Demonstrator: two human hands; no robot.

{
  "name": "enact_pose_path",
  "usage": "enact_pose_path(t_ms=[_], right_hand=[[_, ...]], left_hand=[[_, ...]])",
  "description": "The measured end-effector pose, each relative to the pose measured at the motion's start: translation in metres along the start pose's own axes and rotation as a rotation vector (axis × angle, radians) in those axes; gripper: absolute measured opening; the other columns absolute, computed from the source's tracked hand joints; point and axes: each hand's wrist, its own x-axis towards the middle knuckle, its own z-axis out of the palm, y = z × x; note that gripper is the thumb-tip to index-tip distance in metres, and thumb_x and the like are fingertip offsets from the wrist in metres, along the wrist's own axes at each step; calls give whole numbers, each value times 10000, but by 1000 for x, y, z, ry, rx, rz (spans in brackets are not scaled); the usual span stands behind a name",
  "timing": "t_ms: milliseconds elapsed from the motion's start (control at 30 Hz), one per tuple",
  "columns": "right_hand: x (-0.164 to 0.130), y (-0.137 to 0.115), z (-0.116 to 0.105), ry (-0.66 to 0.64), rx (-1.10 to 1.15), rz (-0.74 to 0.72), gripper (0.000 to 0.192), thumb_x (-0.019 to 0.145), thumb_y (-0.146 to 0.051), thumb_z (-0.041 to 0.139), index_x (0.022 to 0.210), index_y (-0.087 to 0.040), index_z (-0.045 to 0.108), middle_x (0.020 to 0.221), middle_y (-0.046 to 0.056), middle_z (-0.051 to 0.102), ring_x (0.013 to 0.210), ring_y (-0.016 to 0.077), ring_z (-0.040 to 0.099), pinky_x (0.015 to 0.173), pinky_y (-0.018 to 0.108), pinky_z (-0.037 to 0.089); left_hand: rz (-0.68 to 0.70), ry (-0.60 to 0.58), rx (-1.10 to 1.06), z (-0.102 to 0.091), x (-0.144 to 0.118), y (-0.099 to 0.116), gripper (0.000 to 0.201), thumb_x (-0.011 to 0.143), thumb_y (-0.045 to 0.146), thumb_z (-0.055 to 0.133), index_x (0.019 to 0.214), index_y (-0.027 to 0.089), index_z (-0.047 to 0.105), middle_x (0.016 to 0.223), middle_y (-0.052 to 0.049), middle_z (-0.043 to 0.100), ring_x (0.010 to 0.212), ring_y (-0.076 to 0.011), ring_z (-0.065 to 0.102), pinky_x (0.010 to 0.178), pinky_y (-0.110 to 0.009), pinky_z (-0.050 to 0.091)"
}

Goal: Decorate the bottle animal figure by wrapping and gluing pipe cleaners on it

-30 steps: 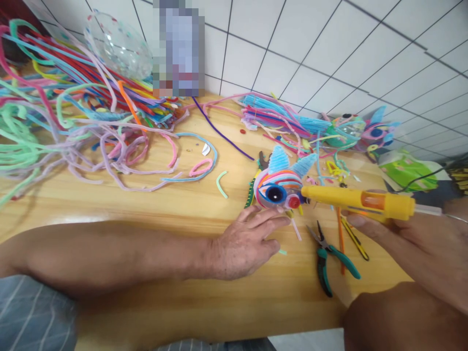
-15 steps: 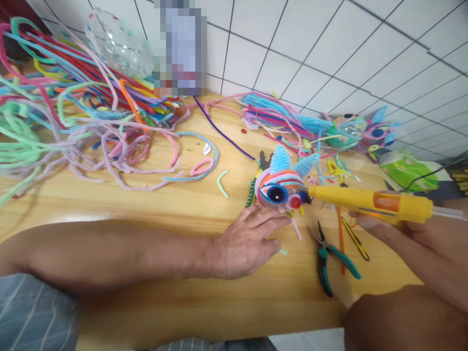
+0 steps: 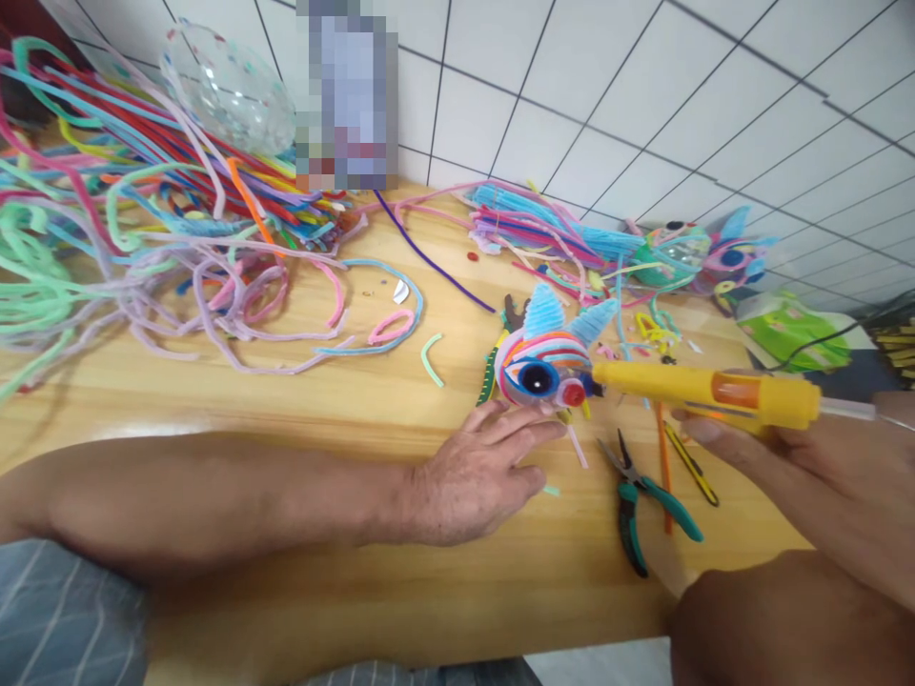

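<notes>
An animal-head figure [image 3: 547, 357] of coloured pipe cleaners stands at mid-table, with light-blue ears, a big blue-and-black eye and a red nose. My left hand [image 3: 486, 467] is closed around its lower part from the near side; the fingertips on its far side are hidden. In my right hand [image 3: 772, 467] is a yellow hot glue gun [image 3: 686, 386], with a clear glue stick [image 3: 847, 408] coming out of its back. The gun's nozzle is at the figure's right side, beside the nose. Whether the tip touches the figure I cannot tell.
Teal-handled pliers [image 3: 633, 510] and a yellow cutter knife [image 3: 692, 464] lie near my right hand. Pipe cleaners [image 3: 178, 257] pile up at the left. Further right are a blue bundle [image 3: 550, 224], a similar figure [image 3: 736, 257] and a green packet [image 3: 790, 329]. A tiled wall [image 3: 593, 105] stands behind.
The glue gun has shifted slightly left, its rear end most. My left hand and the figure hold nearly the same position; the whole view has slid a little.
</notes>
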Motion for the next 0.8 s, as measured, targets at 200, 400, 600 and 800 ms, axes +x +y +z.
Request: enact_pose_path(t_ms=[200, 400, 600, 800], right_hand=[[-9, 2, -3, 49, 31, 93, 589, 995, -720, 465, 583, -322, 599, 545, 62, 656, 497, 331, 645, 525, 464, 496], [1, -12, -2, 43, 60, 16, 693, 1017, -731, 445, 471, -311, 523, 447, 73, 562, 443, 306, 588, 465, 437, 410], [0, 1, 1, 4, 39, 50, 747, 998, -787, 414, 419, -317, 452, 382, 67, 489, 368, 280, 506, 421, 420, 356], [0, 0, 0, 1, 11, 1, 682, 1022, -743, 430, 496, -316, 512, 457, 69, 578, 436, 314, 601, 459, 433, 434]], left_hand=[[14, 49, 11, -1, 1, 0, 210, 1071, 248, 627, 908, 205, 751, 1535, -94, 701, 1500, -280, 536, 1237, -484, 411], [5, 22, 6, -2, 1, 1, 180, 1060, 235, 644, 927, 211, 765, 1557, -89, 689, 1516, -279, 527, 1257, -487, 403], [4, 22, 8, -1, 1, 0, 175, 1056, 242, 648, 926, 212, 761, 1551, -93, 692, 1511, -279, 528, 1251, -485, 394], [12, 53, 11, -3, 2, 1, 198, 1069, 239, 628, 913, 208, 746, 1524, -88, 712, 1493, -275, 538, 1226, -479, 407]])
